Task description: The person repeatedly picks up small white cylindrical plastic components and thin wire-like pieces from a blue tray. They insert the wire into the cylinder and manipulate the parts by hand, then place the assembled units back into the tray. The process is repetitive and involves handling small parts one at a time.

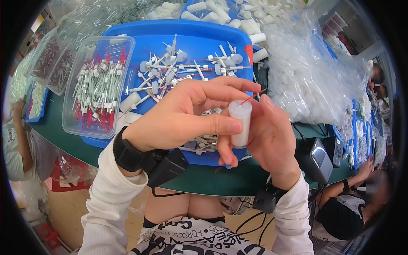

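Above the blue tray (178, 27), a white cylinder (240, 127) with a pale round cap stands nearly upright between my hands. A thin red strand (251, 97) comes out of its top. My left hand (182, 112) presses its thumb on the cylinder's left side, and its index finger reaches over behind the cap. Around the right and back of the cylinder curls my right hand (272, 136), its thumb pointing up close to the strand. Part of its fingers is hidden behind the cylinder. Below lie several small white rod-shaped parts (163, 68) with red strands and translucent discs.
At the left stands a clear plastic box (70, 114) of white rod parts with red ends. A large bag of white pieces (297, 72) sits at the right, near a black box-shaped device (316, 159). White cylinders (212, 10) pile up at the back. Co-workers sit at both sides.
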The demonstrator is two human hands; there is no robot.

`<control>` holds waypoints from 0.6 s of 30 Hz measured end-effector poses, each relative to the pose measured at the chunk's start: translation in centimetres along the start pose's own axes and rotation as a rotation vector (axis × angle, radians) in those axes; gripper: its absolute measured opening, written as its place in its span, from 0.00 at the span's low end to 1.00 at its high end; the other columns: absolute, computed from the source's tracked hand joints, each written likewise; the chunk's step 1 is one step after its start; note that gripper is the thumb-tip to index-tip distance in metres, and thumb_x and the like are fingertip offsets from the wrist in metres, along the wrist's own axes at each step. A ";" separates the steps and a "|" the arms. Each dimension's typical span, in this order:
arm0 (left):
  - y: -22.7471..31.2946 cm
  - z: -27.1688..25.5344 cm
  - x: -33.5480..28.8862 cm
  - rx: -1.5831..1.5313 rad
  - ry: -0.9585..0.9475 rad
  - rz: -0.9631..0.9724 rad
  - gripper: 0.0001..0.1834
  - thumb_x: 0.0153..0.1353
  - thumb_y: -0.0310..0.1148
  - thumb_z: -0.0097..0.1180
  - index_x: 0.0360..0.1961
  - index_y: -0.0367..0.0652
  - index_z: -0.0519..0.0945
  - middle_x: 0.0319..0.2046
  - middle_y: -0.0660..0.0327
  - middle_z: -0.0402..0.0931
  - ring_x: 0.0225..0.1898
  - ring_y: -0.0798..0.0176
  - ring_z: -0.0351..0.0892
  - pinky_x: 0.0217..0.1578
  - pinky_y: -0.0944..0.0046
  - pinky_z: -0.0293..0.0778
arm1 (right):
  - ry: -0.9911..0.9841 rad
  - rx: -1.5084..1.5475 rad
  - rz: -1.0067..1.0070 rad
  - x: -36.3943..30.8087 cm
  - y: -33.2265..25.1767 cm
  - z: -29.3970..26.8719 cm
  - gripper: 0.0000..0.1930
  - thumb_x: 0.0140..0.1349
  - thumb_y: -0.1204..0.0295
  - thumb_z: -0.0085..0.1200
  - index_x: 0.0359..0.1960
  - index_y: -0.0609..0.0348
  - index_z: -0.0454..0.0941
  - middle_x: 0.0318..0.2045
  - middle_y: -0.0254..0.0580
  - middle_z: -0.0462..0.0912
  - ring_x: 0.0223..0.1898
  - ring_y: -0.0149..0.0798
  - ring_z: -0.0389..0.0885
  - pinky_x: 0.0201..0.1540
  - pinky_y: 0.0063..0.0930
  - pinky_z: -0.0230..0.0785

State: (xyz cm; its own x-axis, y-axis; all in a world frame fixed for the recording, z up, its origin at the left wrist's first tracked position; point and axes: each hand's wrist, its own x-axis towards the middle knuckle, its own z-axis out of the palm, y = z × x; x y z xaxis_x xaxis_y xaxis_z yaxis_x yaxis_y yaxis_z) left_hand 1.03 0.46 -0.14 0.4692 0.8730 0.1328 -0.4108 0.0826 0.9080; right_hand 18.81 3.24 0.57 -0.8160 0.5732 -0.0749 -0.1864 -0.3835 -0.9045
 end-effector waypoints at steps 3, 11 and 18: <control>-1.3 -0.9 0.3 0.131 -0.037 0.125 0.18 0.55 0.26 0.53 0.49 0.35 0.73 0.59 0.44 0.57 0.52 0.53 0.69 0.47 0.57 0.71 | 0.002 0.051 0.079 0.2 0.0 0.4 0.29 0.64 0.46 0.24 0.34 0.63 0.68 0.18 0.41 0.71 0.17 0.32 0.70 0.20 0.24 0.65; -1.1 -0.3 0.4 0.224 -0.035 0.093 0.17 0.56 0.25 0.50 0.48 0.34 0.73 0.58 0.48 0.60 0.52 0.57 0.69 0.49 0.60 0.68 | -0.132 0.173 0.004 0.6 1.9 -0.9 0.27 0.63 0.49 0.25 0.29 0.62 0.66 0.14 0.40 0.68 0.15 0.33 0.66 0.18 0.28 0.67; 1.0 0.1 -0.4 0.299 0.165 0.108 0.16 0.56 0.27 0.52 0.47 0.35 0.74 0.48 0.56 0.71 0.47 0.64 0.70 0.47 0.63 0.67 | 0.036 0.145 -0.110 0.2 -0.2 0.0 0.25 0.64 0.52 0.28 0.41 0.64 0.64 0.21 0.46 0.72 0.19 0.36 0.71 0.29 0.29 0.72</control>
State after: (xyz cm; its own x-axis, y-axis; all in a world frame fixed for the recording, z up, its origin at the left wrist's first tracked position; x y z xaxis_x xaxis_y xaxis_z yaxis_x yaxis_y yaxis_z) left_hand 0.48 0.12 0.75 0.2934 0.9369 0.1902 -0.1923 -0.1371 0.9717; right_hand 18.68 3.38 0.75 -0.7666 0.6421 0.0041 -0.3527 -0.4157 -0.8383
